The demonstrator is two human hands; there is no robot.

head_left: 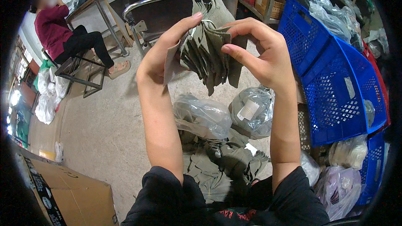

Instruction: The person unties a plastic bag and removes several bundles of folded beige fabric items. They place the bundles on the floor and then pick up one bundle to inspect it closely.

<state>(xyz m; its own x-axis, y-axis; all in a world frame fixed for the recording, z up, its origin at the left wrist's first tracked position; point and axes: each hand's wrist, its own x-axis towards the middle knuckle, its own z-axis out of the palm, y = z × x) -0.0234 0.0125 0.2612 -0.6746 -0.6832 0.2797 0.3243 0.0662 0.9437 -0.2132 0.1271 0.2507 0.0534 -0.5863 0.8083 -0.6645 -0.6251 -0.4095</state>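
A bundle of grey-green fabric pieces (207, 56), bound around its upper part with a white tie (204, 23), is held up in front of me. Its lower edges fan apart into many layers. My left hand (161, 50) grips the bundle from the left, thumb along the top near the tie, the other fingers mostly hidden behind. On the right side, my right hand (266, 54) pinches an edge of the fabric between thumb and forefinger. Below my forearms lies a pile of similar grey-green cut pieces (205, 169).
Two clear plastic bags (203, 115) rest on the floor ahead. Blue perforated crates (331, 88) line the right side, with bagged goods around them. A cardboard box (73, 192) stands at the lower left. A chrome-framed chair (167, 0) is ahead. Another person (54, 29) sits at the far left.
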